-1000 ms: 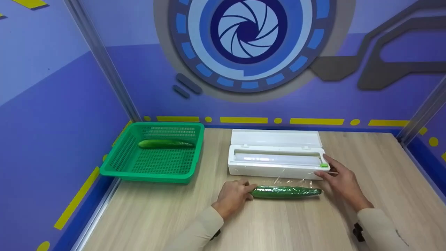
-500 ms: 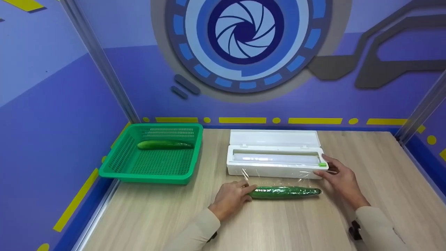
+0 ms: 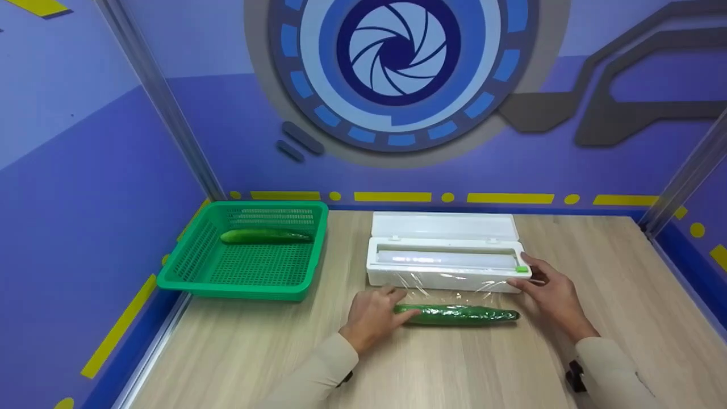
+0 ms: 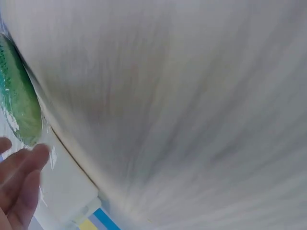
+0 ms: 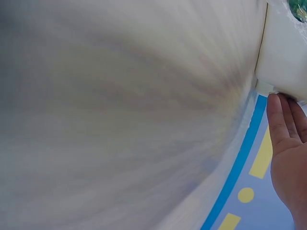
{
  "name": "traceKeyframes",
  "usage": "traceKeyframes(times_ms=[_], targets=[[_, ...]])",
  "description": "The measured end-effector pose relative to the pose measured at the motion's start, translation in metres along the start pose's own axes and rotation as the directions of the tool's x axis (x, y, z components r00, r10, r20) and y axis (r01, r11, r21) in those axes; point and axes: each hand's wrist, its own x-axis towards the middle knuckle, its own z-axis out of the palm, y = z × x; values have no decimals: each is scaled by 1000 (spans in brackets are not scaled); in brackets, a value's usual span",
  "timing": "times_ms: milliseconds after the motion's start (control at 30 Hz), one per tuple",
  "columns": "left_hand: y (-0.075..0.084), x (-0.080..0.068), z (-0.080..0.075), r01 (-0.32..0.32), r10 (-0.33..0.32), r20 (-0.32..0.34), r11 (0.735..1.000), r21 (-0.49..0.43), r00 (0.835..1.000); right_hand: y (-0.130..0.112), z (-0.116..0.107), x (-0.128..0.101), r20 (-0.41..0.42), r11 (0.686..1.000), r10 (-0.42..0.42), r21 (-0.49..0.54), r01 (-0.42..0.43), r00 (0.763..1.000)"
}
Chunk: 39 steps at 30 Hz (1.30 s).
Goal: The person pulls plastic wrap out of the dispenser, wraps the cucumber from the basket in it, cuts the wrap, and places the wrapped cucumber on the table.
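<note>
Head view: left hand (image 3: 372, 318), fingers flat, has rolled the cucumber (image 3: 457, 314) nearer; right hand (image 3: 551, 295) steadies the box (image 3: 446, 267), so wrapping advances.

green cucumber (image 3: 457, 314), white dispenser (image 3: 448, 266), green basket (image 3: 250, 287)

On the table (image 3: 443, 369), the cling-film dispenser (image 3: 446, 267) sits at the centre, lid hinged back toward twelve o'clock. At its six o'clock lies the wrapped cucumber (image 3: 457, 314), lengthwise nine to three, on the film sheet (image 3: 448, 289) drawn from the dispenser. The basket (image 3: 187, 272) stands at the dispenser's nine o'clock, apart from it, with a second cucumber (image 3: 266, 236) inside near its twelve o'clock wall.
</note>
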Motion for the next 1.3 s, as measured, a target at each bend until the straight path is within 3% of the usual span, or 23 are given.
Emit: traceKeyframes(times_ms=[167,300,500,733,1000,1167,1300], targets=[[6,13,2,-5,6,-123,1000,3,992,0,0,0,3,1000,-4,3,4,1000],[13,31,5,-31,19,-156,996,-78,988,0,0,0,-3,1000,-5,-8,5,1000],[25,57,8,21,-47,-96,965,-260,994,0,1,3,14,1000,8,-25,-8,1000],[36,81,13,99,-131,-31,864,-493,991,1,0,4,21,999,36,-36,-35,999],[49,108,21,173,-176,46,824,-540,983,1,0,3,9,999,22,-35,-22,1000],[56,124,24,246,-199,145,768,-591,969,1,1,3,14,1000,11,-28,-10,1000],[65,139,29,266,-196,179,729,-631,964,1,2,3,10,1000,13,-25,-12,1000]])
